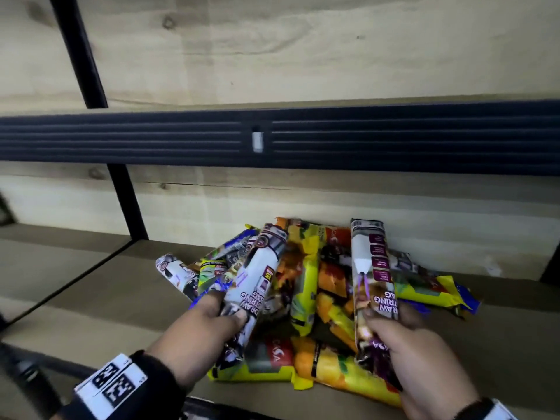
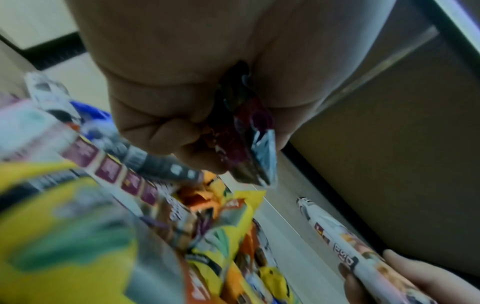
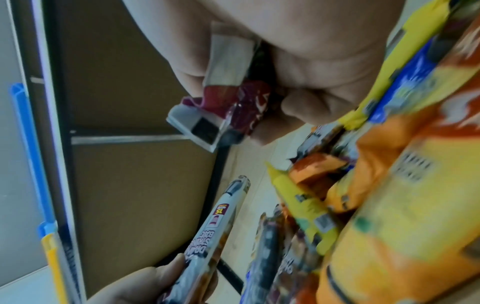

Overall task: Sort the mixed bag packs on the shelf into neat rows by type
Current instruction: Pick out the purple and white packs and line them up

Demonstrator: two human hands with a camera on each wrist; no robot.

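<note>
The left hand point(image 1: 194, 325), nearest the head camera at seven o'clock and banded at the wrist by a black strap with a printed marker point(image 1: 112, 383), is gripping a white drawstring-bag pack point(image 1: 251, 286); its grip is curled round the pack's lower part, thumb on top, and the pack is angling up toward one o'clock over the heap. The right hand point(image 1: 415, 350), at five o'clock, is gripping a second white drawstring-bag pack point(image 1: 371, 280) the same way, fingers wrapped round its lower end, holding it nearly upright above the heap.

The left wrist view is showing what the head view hides: the dark maroon end of the pack point(image 2: 246, 144) poking out from under the curled fingers point(image 2: 166, 131), and, at five o'clock, the right hand's pack seen lengthwise. The right wrist view is likewise showing the grey and maroon end of its own pack point(image 3: 221, 115) jutting past the fingers point(image 3: 311, 102), with the left hand's pack at seven o'clock.

Under both hands the mixed pile of packs point(image 1: 306, 286) is lying unsorted on the wooden shelf point(image 1: 500, 344), against the back panel: yellow and orange packs crossing each other, one with blue edging at three o'clock, another white pack at nine o'clock. A black ribbed rail point(image 1: 394, 137) is running across at twelve o'clock, with a black upright post point(image 1: 127, 204) at ten o'clock.
</note>
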